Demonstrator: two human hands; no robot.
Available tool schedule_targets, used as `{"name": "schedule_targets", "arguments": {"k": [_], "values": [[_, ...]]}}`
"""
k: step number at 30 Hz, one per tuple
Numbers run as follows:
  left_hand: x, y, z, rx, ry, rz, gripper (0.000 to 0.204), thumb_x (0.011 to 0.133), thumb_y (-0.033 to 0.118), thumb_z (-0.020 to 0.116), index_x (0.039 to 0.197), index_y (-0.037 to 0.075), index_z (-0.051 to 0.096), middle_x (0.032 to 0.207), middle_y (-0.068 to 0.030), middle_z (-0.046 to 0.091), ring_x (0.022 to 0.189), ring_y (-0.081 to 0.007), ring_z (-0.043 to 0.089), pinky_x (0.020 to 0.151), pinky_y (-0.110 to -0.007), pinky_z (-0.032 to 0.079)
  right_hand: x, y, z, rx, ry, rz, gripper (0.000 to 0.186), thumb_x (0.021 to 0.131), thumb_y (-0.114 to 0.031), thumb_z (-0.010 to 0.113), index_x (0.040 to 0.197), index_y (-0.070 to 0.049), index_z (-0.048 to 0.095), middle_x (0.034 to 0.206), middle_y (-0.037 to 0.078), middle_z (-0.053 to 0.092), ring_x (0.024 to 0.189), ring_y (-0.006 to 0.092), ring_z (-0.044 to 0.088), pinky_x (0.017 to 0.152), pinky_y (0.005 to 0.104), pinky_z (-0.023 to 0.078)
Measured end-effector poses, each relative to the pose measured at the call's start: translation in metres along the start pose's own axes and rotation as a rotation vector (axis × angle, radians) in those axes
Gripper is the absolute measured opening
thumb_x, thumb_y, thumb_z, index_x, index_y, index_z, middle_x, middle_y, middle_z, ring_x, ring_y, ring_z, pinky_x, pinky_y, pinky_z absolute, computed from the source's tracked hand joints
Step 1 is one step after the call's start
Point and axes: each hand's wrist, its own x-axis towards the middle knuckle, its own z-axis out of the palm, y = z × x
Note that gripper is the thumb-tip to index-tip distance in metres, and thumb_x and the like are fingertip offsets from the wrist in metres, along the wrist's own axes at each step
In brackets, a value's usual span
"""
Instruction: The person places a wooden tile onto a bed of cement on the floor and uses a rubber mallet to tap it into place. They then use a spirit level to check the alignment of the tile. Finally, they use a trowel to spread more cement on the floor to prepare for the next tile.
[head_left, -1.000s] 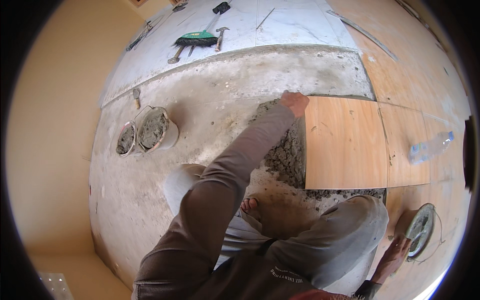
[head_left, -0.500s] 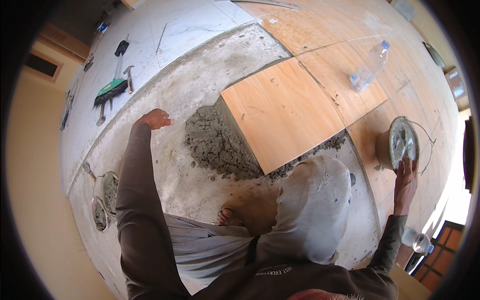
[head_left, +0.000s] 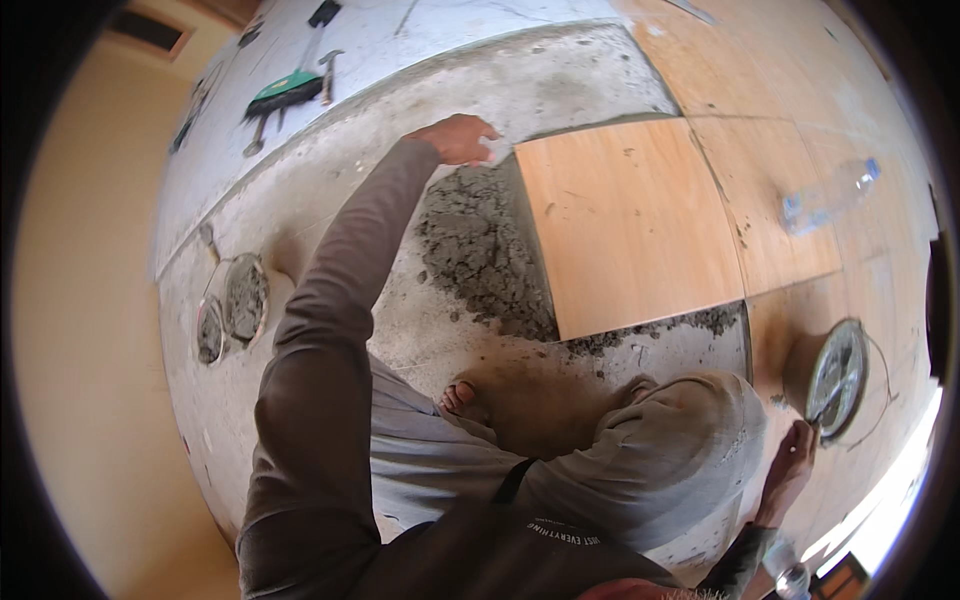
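Note:
A square wood-look tile [head_left: 630, 228] lies in front of me, its left edge beside a bed of dark wet mortar [head_left: 480, 255]. My left hand [head_left: 455, 139] reaches over the mortar's far end, close to the tile's far left corner. Its thumb and forefinger are apart, with a pale blurred patch between them and nothing plainly held. On the right, my right hand [head_left: 790, 462] is closed at the near rim of a bucket [head_left: 840, 375] holding grey, wet-looking stuff. Something thin and dark runs from its fingers into the bucket; its kind is unclear.
Two small containers of mortar [head_left: 245, 295] stand at the left. Beyond, a green brush [head_left: 285, 92] and a hammer [head_left: 328, 77] lie on white tiles. A plastic bottle [head_left: 830, 195] lies on the laid tiles at right. My bare foot [head_left: 458, 396] is near the mortar.
My left hand has moved forward and right, from beside the mortar to near the tile's corner. My right hand has drawn back from inside the bucket to its near rim. The view has shifted.

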Motion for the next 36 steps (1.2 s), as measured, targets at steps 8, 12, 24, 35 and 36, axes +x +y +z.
{"name": "schedule_targets", "arguments": {"k": [8,12,24,35,36], "values": [[0.015,-0.025,0.032,-0.116,0.153,0.077,0.081,0.077,-0.006,0.072,0.154,0.01,0.051,0.154,-0.019,0.049,0.146,-0.0321,0.044,0.121,-0.04,0.036,-0.101,0.025,0.067,-0.114,-0.702,0.154,0.026,0.088,-0.027,0.074,0.098,-0.004,0.067,0.099,0.019,0.066,0.086,0.0371,0.071,0.077,0.0497,0.057],[0.046,-0.019,0.035,-0.011,0.086,0.029,0.072,0.086,0.011,0.075,0.153,0.01,0.051,0.16,-0.0221,0.043,0.149,-0.0347,0.04,0.123,-0.043,0.033,-0.118,0.017,0.073,0.057,-0.745,0.176,0.031,0.087,-0.031,0.077,0.1,-0.005,0.066,0.095,0.018,0.065,0.084,0.038,0.071,0.074,0.0505,0.056],[0.077,-0.006,0.044,-0.024,0.143,-0.043,0.059,0.097,0.038,0.067,0.147,0.007,0.057,0.153,-0.0222,0.052,0.143,-0.0368,0.049,0.119,-0.043,0.038,-0.188,0.023,0.114,0.526,-0.635,0.33,0.025,0.103,-0.024,0.054,0.116,-0.002,0.054,0.103,0.018,0.06,0.1,0.035,0.063,0.088,0.0456,0.051],[0.216,-0.062,0.083,-0.068,0.281,-0.205,0.065,0.098,0.044,0.064,0.148,0.004,0.055,0.153,-0.0228,0.052,0.139,-0.0371,0.052,0.116,-0.044,0.042,-0.053,-0.047,0.033,0.618,-0.671,0.525,0.043,0.108,-0.038,0.048,0.127,-0.001,0.06,0.097,0.007,0.066,0.088,0.0232,0.064,0.076,0.0377,0.051],[0.244,-0.047,0.081,-0.085,0.298,-0.172,0.068,0.099,0.047,0.062,0.152,0.005,0.05,0.159,-0.0226,0.044,0.146,-0.039,0.043,0.12,-0.046,0.037,-0.029,-0.059,0.031,0.614,-0.624,0.523,0.044,0.108,-0.039,0.048,0.128,-0.001,0.06,0.096,0.006,0.067,0.086,0.0226,0.065,0.075,0.0374,0.052]]}}
